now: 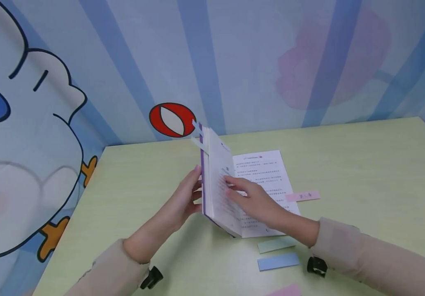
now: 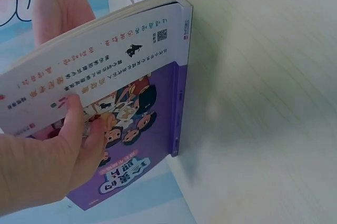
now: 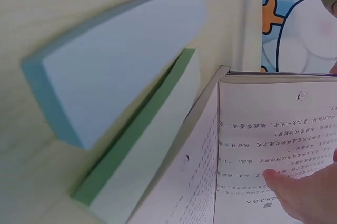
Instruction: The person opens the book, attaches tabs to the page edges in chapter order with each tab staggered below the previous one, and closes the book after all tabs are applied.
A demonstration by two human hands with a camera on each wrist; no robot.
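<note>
An open book (image 1: 217, 181) with a purple and white cover (image 2: 152, 108) stands with its thick left part raised and its right page (image 1: 258, 172) lying on the table. My left hand (image 1: 180, 199) supports the raised cover from outside, its visible fingers (image 2: 73, 121) against the illustrated back. From the inner side, my right hand (image 1: 256, 201) touches the raised printed page with its fingertips; one digit (image 3: 281, 182) shows on that page in the right wrist view. A pink sticky tab (image 1: 308, 195) with writing juts from the lying page's right edge. Pale tabs (image 1: 199, 144) stick out from the raised part.
Below the book, a green sticky-note pad (image 1: 276, 245) and a blue pad (image 1: 279, 262) lie on the light wooden table (image 1: 375, 172). A pink pad (image 1: 286, 290) is cut off by the lower frame edge. A cartoon-printed wall covering (image 1: 242, 61) rises behind the table.
</note>
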